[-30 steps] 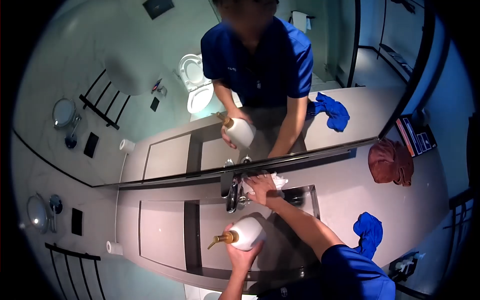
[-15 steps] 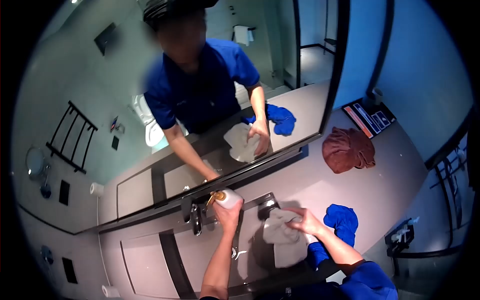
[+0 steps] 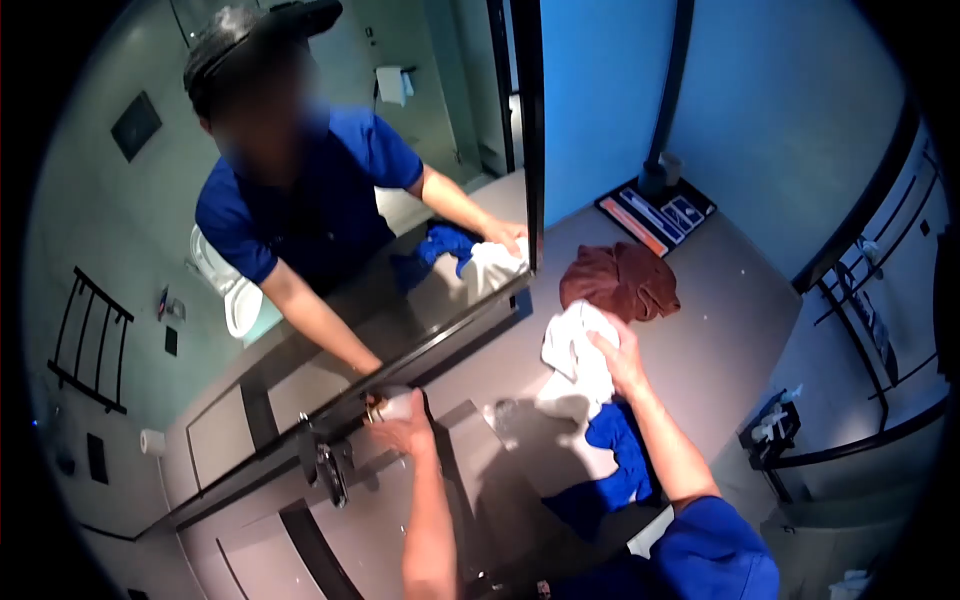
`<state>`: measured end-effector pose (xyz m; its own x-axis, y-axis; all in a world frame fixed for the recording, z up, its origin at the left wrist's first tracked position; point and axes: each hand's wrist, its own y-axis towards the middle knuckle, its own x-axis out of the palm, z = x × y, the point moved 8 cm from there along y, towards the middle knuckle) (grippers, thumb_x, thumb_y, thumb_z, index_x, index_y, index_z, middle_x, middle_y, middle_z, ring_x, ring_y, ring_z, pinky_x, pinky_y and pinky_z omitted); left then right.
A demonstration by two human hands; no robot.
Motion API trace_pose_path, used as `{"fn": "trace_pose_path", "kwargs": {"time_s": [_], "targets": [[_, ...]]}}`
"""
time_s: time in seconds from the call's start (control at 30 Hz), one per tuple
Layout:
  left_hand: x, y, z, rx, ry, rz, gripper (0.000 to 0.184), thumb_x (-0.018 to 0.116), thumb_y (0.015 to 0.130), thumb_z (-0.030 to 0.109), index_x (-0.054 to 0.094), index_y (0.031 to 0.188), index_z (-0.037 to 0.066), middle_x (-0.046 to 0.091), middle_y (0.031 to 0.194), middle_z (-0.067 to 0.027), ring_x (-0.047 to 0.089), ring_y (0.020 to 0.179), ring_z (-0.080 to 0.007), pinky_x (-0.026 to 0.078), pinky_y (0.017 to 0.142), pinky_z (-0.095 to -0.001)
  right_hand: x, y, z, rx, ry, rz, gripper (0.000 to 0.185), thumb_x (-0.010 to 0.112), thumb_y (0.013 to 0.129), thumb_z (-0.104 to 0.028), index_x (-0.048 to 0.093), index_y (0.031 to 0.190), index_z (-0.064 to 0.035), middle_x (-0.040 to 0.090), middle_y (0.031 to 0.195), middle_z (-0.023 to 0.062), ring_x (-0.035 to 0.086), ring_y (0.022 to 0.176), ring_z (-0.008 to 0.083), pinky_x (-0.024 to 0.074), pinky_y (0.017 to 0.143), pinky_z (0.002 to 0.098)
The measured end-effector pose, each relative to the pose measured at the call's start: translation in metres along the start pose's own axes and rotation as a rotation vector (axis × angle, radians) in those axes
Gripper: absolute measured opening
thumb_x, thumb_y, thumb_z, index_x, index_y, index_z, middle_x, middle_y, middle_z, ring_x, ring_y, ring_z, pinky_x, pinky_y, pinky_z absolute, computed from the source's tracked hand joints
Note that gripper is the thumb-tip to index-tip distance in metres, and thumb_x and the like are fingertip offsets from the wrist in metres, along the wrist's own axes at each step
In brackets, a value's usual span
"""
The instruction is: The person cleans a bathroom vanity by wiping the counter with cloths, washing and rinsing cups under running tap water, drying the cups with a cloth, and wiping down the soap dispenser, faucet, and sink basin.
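Observation:
Beside the faucet (image 3: 328, 462), close under the mirror's lower edge, my left hand (image 3: 405, 428) is wrapped round a white bottle (image 3: 398, 405) with a gold pump. My right hand (image 3: 620, 360) grips a crumpled white cloth (image 3: 577, 350) above the counter, just in front of a bunched brown cloth (image 3: 618, 280). Below the white cloth a blue cloth (image 3: 620, 455) lies near the counter's front edge, partly under my right forearm.
A black tray (image 3: 660, 215) with flat packets and cups stands in the far corner. The large mirror (image 3: 330, 330) runs along the counter's back and reflects a person in a blue shirt. A black rack (image 3: 775, 430) hangs at the right.
The white cloth has moved away from the sink toward the brown cloth in my right hand. My left hand stays with the bottle by the faucet. The view has turned right.

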<state>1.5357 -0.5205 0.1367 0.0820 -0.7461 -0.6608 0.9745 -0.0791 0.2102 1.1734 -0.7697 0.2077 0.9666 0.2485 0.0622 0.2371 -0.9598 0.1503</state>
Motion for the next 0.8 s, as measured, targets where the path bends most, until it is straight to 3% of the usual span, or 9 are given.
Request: {"fn": "trace_pose_path", "kwargs": {"time_s": [0.13,0.2,0.3,0.33,0.4,0.43,0.5,0.6,0.8], "targets": [[-0.023,-0.024,-0.016,-0.057,-0.138,-0.122,0.118,0.083,0.066,0.049,0.019,0.143,-0.012,0.031,0.143,-0.0332,0.031,0.134,-0.0464,0.026,0.112,-0.0532,-0.050,0.003,0.024,0.031,-0.204,0.032,0.043,0.067,0.085,-0.017,0.060,0.124,-0.0002,0.065,0.115,0.0137,0.061,0.106,0.0210,0.0472,0.092,0.0338],[-0.052,-0.084,0.022,0.280,-0.235,-0.246,0.110,0.081,0.072,0.042,0.018,0.145,-0.009,0.029,0.144,-0.0320,0.030,0.136,-0.0439,0.025,0.113,-0.0497,-0.068,-0.015,0.018,-0.251,-0.761,-0.117,0.047,0.068,0.083,-0.022,0.060,0.125,-0.0035,0.062,0.122,0.0181,0.058,0.114,0.0291,0.0420,0.101,0.0401],[-0.065,-0.214,0.092,0.718,-0.180,-0.746,0.097,0.081,0.069,0.036,0.031,0.142,-0.004,0.030,0.145,-0.0290,0.031,0.135,-0.0437,0.028,0.112,-0.0488,-0.102,-0.049,0.004,-0.228,-1.111,-0.172,0.048,0.067,0.079,-0.024,0.062,0.123,-0.0062,0.058,0.126,0.0195,0.050,0.120,0.0381,0.0348,0.106,0.0485],[-0.061,-0.255,0.106,0.716,-0.090,-1.134,0.099,0.082,0.068,0.041,0.033,0.143,0.001,0.031,0.146,-0.0280,0.030,0.137,-0.0431,0.027,0.112,-0.0501,-0.103,-0.056,-0.010,-0.294,-1.290,-0.082,0.047,0.068,0.078,-0.023,0.063,0.121,-0.0061,0.059,0.125,0.0190,0.050,0.120,0.0386,0.0342,0.105,0.0498],[-0.065,-0.329,0.118,1.063,-0.216,-1.053,0.091,0.079,0.070,0.042,0.036,0.144,0.009,0.036,0.145,-0.0234,0.031,0.137,-0.0408,0.027,0.111,-0.0534,-0.086,-0.073,-0.069,-0.470,-1.222,-0.088,0.046,0.069,0.076,-0.023,0.063,0.118,-0.0059,0.059,0.124,0.0187,0.051,0.118,0.0399,0.0350,0.104,0.0507],[-0.060,-0.337,0.112,1.036,-0.203,-1.025,0.091,0.079,0.070,0.042,0.036,0.144,0.009,0.036,0.145,-0.0234,0.031,0.137,-0.0408,0.027,0.111,-0.0534,-0.078,-0.084,-0.097,-0.619,-1.162,-0.069,0.045,0.070,0.074,-0.022,0.064,0.115,-0.0057,0.059,0.123,0.0185,0.051,0.117,0.0412,0.0359,0.103,0.0517],[-0.054,-0.359,0.099,1.133,-0.166,-1.049,0.072,0.074,0.076,0.034,0.045,0.139,0.014,0.042,0.143,-0.0181,0.035,0.135,-0.0380,0.027,0.110,-0.0564,-0.067,-0.118,-0.065,-0.555,-0.827,-0.477,0.047,0.073,0.068,-0.023,0.064,0.111,-0.0054,0.061,0.120,0.0177,0.054,0.116,0.0389,0.0387,0.102,0.0515],[-0.054,-0.332,0.072,1.114,-0.029,-0.848,0.057,0.069,0.080,0.026,0.054,0.133,0.015,0.043,0.142,-0.0163,0.036,0.134,-0.0371,0.028,0.110,-0.0551,-0.044,-0.179,-0.012,-0.391,-0.962,-0.776,0.069,0.081,0.067,-0.030,0.056,0.128,-0.0105,0.036,0.147,0.0217,0.032,0.136,0.0442,0.0274,0.109,0.0573],[-0.071,-0.302,0.049,0.817,-0.113,-0.543,0.043,0.070,0.081,0.018,0.060,0.122,0.010,0.053,0.120,-0.0151,0.049,0.115,-0.0340,0.038,0.096,-0.0469,0.024,-0.155,0.010,-0.495,-0.888,-0.757,0.065,0.078,0.066,-0.025,0.058,0.126,-0.0115,0.036,0.147,0.0213,0.031,0.136,0.0443,0.0262,0.109,0.0566]]}}
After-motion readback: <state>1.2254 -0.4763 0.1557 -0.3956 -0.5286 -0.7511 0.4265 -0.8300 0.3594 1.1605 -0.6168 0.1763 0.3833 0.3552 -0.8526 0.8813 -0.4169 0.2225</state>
